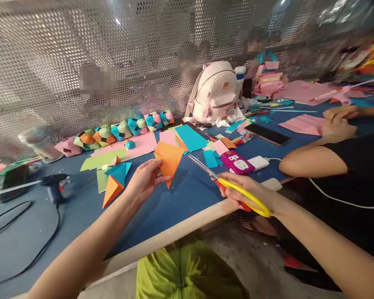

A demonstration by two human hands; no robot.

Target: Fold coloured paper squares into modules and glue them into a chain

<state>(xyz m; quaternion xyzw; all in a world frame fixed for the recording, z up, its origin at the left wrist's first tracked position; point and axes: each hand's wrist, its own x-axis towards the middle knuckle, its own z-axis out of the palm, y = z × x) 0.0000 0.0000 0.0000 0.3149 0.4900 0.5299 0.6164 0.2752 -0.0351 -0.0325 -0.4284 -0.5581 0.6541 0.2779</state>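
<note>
My left hand point(148, 178) pinches the left edge of an orange piece of paper point(170, 160) with pointed corners, held above the table. In my right hand point(237, 189) is a pair of scissors point(247, 195) with yellow and red handles; its metal blades point up and left toward the paper, apart from it, and look nearly together. To the left of my left hand lie a folded orange paper piece point(112, 189) and a blue paper piece point(120, 172). A larger blue sheet point(190, 138) is just behind the orange paper.
A row of multicoloured paper balls point(121, 131) lines the back. A glue gun point(53, 185) with its cord lies left. Behind stands a pale backpack point(216, 91). A phone point(267, 134) and purple case point(237, 162) sit right, near another person's hands point(339, 122).
</note>
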